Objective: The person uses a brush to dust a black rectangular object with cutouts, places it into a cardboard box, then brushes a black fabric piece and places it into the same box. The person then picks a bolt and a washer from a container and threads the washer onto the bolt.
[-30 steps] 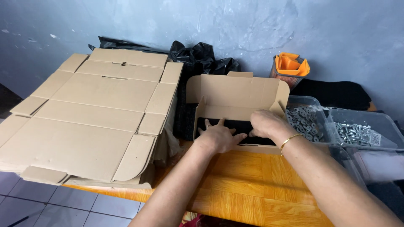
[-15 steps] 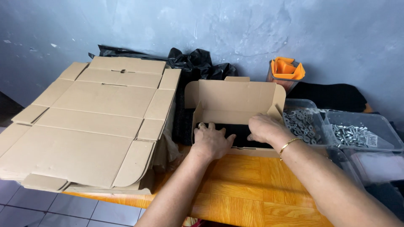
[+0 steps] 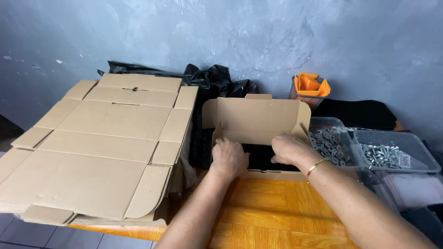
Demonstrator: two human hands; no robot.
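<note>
Fingers of our left hand (image 3: pixel 229 157) and right hand (image 3: pixel 290 149) curl down inside the open cardboard box (image 3: pixel 256 121), pressed on the black padding (image 3: pixel 263 157) within; whether they grip it we cannot tell. The box sits on the orange wooden table (image 3: pixel 258 216), beside stacked flat cartons (image 3: pixel 101 143).

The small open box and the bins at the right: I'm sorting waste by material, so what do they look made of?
The small open box looks like plain brown cardboard, matte, with creased fold lines and tuck flaps. The bins look like clear plastic: their contents show through the glossy walls. The parts inside look like metal, silvery and shiny. The dark lining under both hands may be fabric or foam.
</note>
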